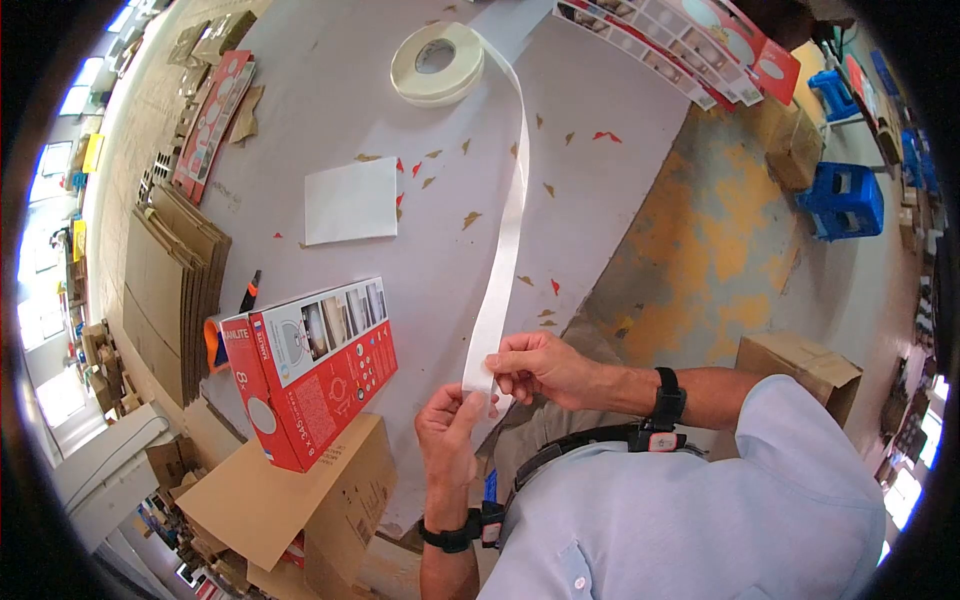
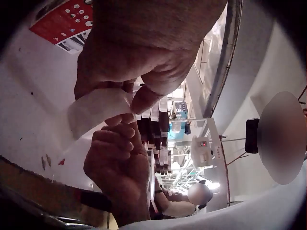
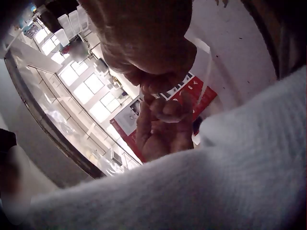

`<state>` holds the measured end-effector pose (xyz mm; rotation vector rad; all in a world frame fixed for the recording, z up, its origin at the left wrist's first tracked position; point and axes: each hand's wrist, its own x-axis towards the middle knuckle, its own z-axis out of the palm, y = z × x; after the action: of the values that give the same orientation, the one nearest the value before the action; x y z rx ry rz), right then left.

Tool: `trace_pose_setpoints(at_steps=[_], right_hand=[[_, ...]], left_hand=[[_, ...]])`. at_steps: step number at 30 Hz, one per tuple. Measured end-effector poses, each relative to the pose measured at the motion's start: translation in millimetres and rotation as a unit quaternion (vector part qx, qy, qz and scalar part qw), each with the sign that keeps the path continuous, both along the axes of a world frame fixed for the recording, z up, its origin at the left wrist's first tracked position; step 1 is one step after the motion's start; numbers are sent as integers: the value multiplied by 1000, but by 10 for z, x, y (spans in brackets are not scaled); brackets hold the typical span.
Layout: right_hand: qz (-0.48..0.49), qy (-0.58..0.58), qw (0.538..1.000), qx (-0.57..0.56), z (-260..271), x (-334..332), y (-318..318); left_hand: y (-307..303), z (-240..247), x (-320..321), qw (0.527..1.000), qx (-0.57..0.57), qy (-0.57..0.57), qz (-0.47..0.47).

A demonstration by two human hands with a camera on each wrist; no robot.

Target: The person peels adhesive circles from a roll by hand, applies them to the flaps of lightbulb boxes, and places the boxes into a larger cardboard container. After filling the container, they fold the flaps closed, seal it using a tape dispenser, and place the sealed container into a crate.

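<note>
A roll of white tape lies at the far side of the grey table, and a long strip runs from it toward the person. My left hand pinches the strip's end between thumb and fingers. Right beside it, my right hand pinches the same strip a little higher, fingertips close to the left thumb. In the left wrist view the tape curves out from under the left hand, with the curled right hand below. The right wrist view shows both hands meeting; the tape between their fingertips is mostly hidden.
A red printed box stands left of the hands, near an open cardboard carton. White square sheets, a knife and small scraps lie on the table. Flattened cardboard leans at left; printed red sheets lie at the far right.
</note>
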<state>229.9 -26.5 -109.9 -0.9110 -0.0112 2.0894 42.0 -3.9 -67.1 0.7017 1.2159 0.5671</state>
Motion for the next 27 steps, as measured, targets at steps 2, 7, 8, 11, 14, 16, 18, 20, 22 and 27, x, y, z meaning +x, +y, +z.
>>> trace_pose_setpoints(at_steps=[2,7,8,11,14,16,18,20,22,27], right_hand=[[1,10,1000,-1,-2,-5,-4],[10,51,998,-35,-4,-25,-25],[12,66,997,-44,-12,-31,-31],[5,103,993,-66,-70,-71,-65],[6,128,989,-76,-100,-79,-87],[6,126,989,-76,-100,-79,-91],[3,116,991,-66,-104,-80,-103],[-2,99,994,-46,-112,-91,-121],[6,79,996,-36,-72,-64,-112],[-14,54,998,-8,-47,-34,-126]], left_hand=[[-3,-6,-3,1000,1,1,1],[-4,7,-5,1000,-21,-2,11],[-5,4,-6,1000,-23,-9,14],[-16,-13,-15,999,-25,-21,19],[-19,-24,-22,999,-26,-19,15],[-16,-13,-18,999,-25,-20,10],[-21,10,11,999,-22,-26,22],[-30,3,20,999,-12,-24,24],[-40,-36,3,1000,3,-14,18],[-41,-21,1,1000,17,9,-10]])
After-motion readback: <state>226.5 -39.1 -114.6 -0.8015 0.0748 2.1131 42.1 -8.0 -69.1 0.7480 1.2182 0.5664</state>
